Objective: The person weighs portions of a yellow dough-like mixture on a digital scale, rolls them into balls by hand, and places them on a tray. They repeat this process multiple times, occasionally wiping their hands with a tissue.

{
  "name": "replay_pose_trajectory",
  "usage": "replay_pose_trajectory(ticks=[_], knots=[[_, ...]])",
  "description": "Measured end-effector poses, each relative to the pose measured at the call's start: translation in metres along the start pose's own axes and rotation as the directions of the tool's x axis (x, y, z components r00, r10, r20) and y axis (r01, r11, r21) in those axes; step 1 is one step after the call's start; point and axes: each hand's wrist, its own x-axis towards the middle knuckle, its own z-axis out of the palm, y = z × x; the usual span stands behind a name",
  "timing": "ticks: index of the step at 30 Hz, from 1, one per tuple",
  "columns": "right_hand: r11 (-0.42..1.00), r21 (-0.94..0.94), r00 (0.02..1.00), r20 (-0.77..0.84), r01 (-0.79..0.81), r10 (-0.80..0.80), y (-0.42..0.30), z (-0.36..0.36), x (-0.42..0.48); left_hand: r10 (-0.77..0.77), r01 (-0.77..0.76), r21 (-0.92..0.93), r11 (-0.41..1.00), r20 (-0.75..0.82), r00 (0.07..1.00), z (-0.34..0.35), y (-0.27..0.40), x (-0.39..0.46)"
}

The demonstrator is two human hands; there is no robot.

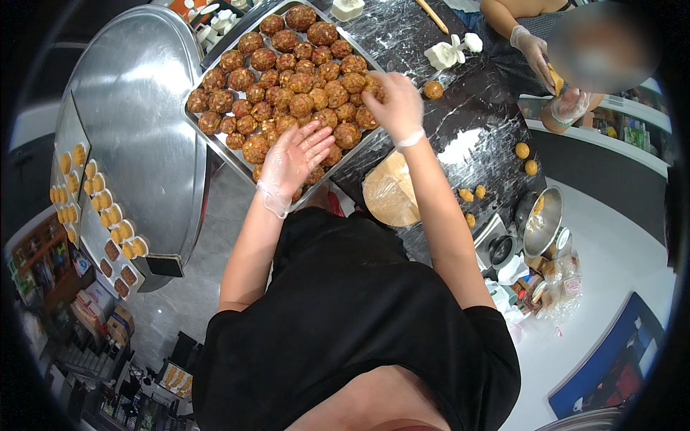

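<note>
A metal tray (218,141) full of brown filling balls (301,83), studded with nut and fruit pieces, lies before me. My left hand (301,153), in a clear plastic glove, is palm up over the tray's near edge with its fingers spread and nothing on the palm. My right hand (396,102), also gloved and slightly blurred, reaches over the tray's right edge. Its fingertips are at a ball (373,89) there; whether they grip it cannot be seen. One single ball (433,90) sits on the dark marble table to the right of that hand.
White plastic moulds (444,54), a wooden stick (432,16), a round wooden board (391,188) under plastic film, yellow dough pieces (522,150) and a steel bowl (543,221) surround the tray. A co-worker's gloved hands (533,56) hold yellow dough at upper right. Moulded cakes (110,215) stand left.
</note>
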Motion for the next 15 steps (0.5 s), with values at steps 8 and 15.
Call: replay_pose_trajectory(ticks=[8, 15], knots=[[0.862, -0.429, 0.862, 0.506, 0.27, -0.018, -0.02, 0.034, 0.036, 0.069, -0.068, 0.075, 0.995, -0.011, 0.998, 0.0, 0.011, -0.005], [0.917, -0.349, 0.929, 0.365, 0.194, -0.058, -0.019, 0.031, 0.026, 0.085, -0.083, 0.049, 0.995, -0.059, 0.995, -0.011, 0.008, 0.001]])
